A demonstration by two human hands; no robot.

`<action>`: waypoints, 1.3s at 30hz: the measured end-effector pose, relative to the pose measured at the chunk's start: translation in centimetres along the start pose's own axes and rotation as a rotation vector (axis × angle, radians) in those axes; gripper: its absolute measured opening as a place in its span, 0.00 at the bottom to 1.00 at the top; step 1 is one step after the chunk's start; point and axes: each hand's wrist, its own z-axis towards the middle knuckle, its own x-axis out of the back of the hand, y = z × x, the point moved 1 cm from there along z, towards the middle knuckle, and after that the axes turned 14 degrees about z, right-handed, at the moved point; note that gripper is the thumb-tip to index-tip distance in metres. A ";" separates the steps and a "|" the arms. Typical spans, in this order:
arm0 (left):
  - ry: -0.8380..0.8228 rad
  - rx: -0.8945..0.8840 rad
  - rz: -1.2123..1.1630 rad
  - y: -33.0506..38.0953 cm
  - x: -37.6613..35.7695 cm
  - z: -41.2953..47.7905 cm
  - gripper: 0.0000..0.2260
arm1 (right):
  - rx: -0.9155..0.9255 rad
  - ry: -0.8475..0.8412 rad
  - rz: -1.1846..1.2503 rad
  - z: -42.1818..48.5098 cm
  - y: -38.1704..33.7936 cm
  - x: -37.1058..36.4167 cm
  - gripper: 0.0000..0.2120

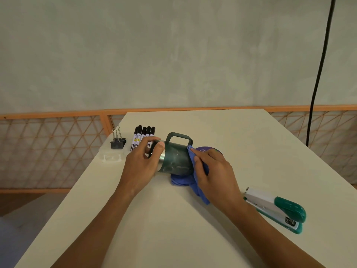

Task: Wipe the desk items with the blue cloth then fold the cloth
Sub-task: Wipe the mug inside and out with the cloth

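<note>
A dark green mug (176, 161) with a metal rim lies tilted on its side above the white desk (173, 219), handle up. My left hand (141, 165) grips its rim end, thumb over the opening. My right hand (214, 171) holds the blue cloth (193, 180) and presses it against the mug's base end. Part of the cloth hangs down onto the desk under the mug. A purple round thing (204, 148) shows behind the mug's base, partly hidden.
Several black markers (143, 137) lie at the back left beside black binder clips (117, 142) on a clear plastic box (111, 156). A green and white stapler (278, 209) lies at the right. A black cable (318, 74) hangs at the right. The desk's left edge runs diagonally.
</note>
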 end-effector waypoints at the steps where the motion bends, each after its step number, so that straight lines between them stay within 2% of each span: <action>1: -0.008 -0.024 0.013 0.0 0.0 -0.1 0.06 | 0.016 -0.001 0.014 0.0 -0.1 -0.1 0.14; 4: -0.021 -0.083 0.033 0.1 -0.1 -0.3 0.05 | 0.086 -0.016 0.037 0.0 -0.5 -0.5 0.16; 11: 0.015 -0.175 0.101 0.3 -0.5 -0.3 0.06 | 0.120 0.023 0.084 0.5 -3.1 -2.8 0.17; 21: 0.063 -0.106 0.068 0.5 -0.8 -0.6 0.06 | 0.248 -0.024 -0.051 -0.5 -3.6 -3.2 0.19; 28: 0.117 -0.034 -0.032 0.9 0.1 -0.5 0.06 | 0.131 0.088 -0.045 0.7 -1.1 -0.6 0.19; 32: 0.094 0.027 -0.089 1.2 -0.2 -0.9 0.11 | 0.094 0.112 0.042 0.8 -1.5 -0.4 0.16; 35: 0.094 0.067 -0.144 1.6 -0.6 -1.1 0.12 | 0.176 0.084 -0.042 0.6 -2.8 -0.9 0.22; 39: 0.092 0.133 -0.226 1.9 -1.2 -1.5 0.13 | 0.286 0.025 -0.033 -0.5 -4.8 -2.9 0.24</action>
